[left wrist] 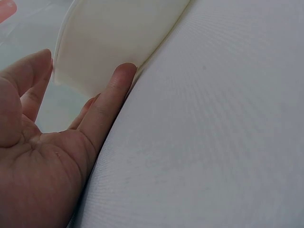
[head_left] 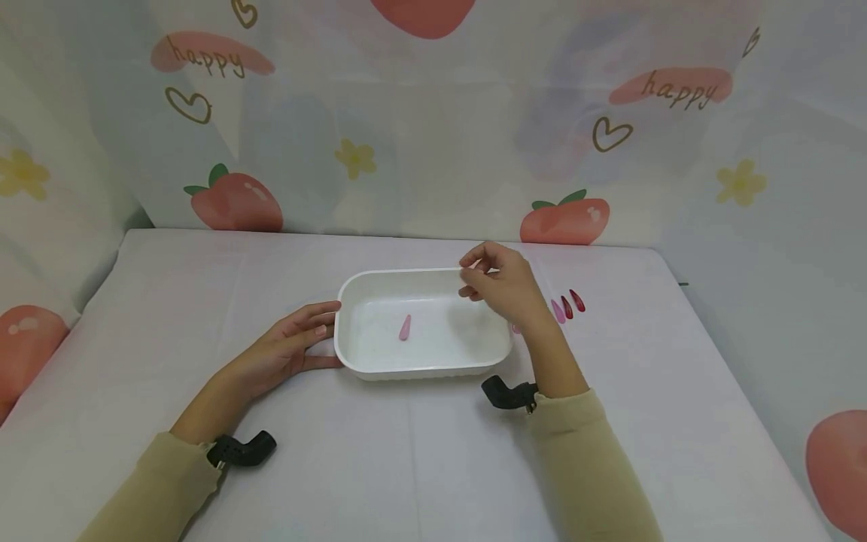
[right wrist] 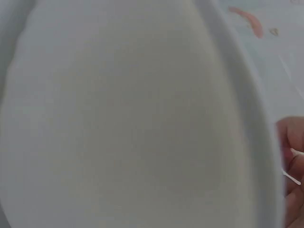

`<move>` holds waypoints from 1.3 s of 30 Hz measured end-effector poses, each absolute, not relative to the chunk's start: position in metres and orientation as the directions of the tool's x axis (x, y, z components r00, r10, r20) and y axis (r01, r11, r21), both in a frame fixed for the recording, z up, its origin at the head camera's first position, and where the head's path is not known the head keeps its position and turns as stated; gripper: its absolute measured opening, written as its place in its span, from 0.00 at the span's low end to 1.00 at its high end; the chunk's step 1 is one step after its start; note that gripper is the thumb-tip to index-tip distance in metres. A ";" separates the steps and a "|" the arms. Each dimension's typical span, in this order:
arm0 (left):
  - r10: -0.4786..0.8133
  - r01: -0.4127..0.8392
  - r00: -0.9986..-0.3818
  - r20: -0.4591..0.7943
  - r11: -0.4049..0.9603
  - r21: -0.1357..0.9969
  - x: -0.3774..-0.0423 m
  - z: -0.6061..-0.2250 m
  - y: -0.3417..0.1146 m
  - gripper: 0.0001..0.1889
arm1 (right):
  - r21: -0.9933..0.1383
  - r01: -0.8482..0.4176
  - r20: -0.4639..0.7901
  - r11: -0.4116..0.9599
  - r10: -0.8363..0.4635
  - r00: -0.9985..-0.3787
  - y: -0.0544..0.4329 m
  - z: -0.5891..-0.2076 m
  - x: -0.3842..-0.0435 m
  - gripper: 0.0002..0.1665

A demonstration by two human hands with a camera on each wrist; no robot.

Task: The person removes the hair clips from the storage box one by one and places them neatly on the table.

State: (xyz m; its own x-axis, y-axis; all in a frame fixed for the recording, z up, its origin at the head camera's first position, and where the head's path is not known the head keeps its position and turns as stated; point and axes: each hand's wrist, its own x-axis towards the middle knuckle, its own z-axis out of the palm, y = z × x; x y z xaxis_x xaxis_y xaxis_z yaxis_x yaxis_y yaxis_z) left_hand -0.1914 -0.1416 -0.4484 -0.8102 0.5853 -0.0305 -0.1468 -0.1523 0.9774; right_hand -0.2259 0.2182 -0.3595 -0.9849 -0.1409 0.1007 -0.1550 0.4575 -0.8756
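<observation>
A white rectangular tray (head_left: 423,372) stands mid-table with one pink drop-shaped hair clip (head_left: 405,328) inside. My left hand (head_left: 281,351) touches the tray's left end with extended fingers; in the left wrist view its thumb (left wrist: 111,97) rests against the outer wall. Above the tray's right far corner, my right hand (head_left: 503,282) has its thumb and fingers pinched together. Between them the right wrist view shows a small pinkish-red bit of a hair clip (right wrist: 287,156), mostly hidden by the fingers.
Right of the tray lie several more clips on the white-covered table (head_left: 305,467): a pink clip (head_left: 558,311), a dark red clip (head_left: 567,307) and a red clip (head_left: 577,300). Another pink one is partly covered by my right wrist. A printed cloth backdrop (head_left: 433,150) surrounds the table.
</observation>
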 end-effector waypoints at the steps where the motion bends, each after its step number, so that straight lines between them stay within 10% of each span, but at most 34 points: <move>1: 0.585 -0.147 -0.811 -0.031 -0.152 0.977 -0.191 -0.448 -0.141 0.27 | -0.881 -0.151 0.110 0.448 -0.117 -0.987 0.224 -0.358 -0.227 0.10; 39: 0.603 -0.142 -0.798 -0.012 -0.169 0.975 -0.191 -0.450 -0.142 0.26 | -0.774 0.288 -0.001 0.564 0.454 -0.891 0.362 -0.396 -0.238 0.24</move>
